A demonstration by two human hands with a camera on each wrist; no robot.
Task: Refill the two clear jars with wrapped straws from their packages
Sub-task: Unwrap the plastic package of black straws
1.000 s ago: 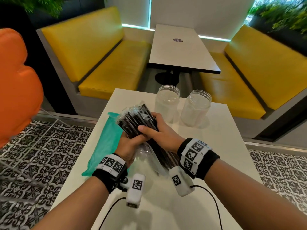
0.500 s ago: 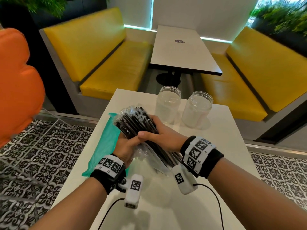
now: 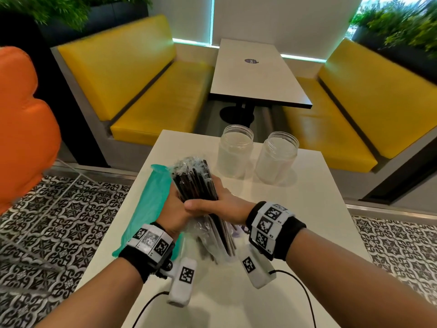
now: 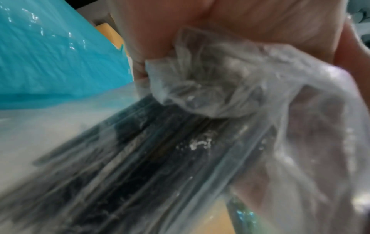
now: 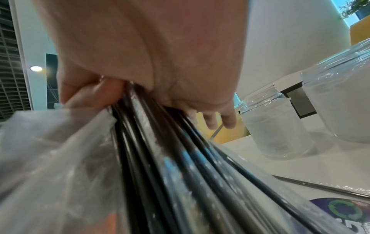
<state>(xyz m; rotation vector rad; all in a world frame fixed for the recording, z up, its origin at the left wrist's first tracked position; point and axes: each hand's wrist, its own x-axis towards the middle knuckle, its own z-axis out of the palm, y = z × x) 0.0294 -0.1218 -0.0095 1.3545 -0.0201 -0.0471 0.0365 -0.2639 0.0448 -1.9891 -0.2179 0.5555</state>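
A bundle of black wrapped straws (image 3: 195, 179) stands tilted above the white table (image 3: 319, 209), half out of its clear plastic package (image 3: 208, 240). My right hand (image 3: 212, 200) grips the bundle around its middle, thumb across the front. Beside it, my left hand (image 3: 173, 207) holds the bunched package plastic (image 4: 200, 82) against the straws (image 4: 160, 158). In the right wrist view the straws (image 5: 160, 150) run out from under my curled fingers (image 5: 220, 117). Two clear jars (image 3: 234, 150) (image 3: 276, 157) stand open just beyond the hands. A teal package (image 3: 151, 204) lies flat at the table's left edge.
Yellow bench seats (image 3: 160, 100) (image 3: 350, 110) and a second white table (image 3: 255, 74) lie beyond. An orange chair (image 3: 21, 129) stands at the left over patterned floor tiles (image 3: 59, 221). Cables (image 3: 305, 294) trail from my wrists across the near table.
Both hands have turned the bundle more upright and shifted it slightly right toward the jars. More of the straws stick out of the package top. The jars and teal package have not moved.
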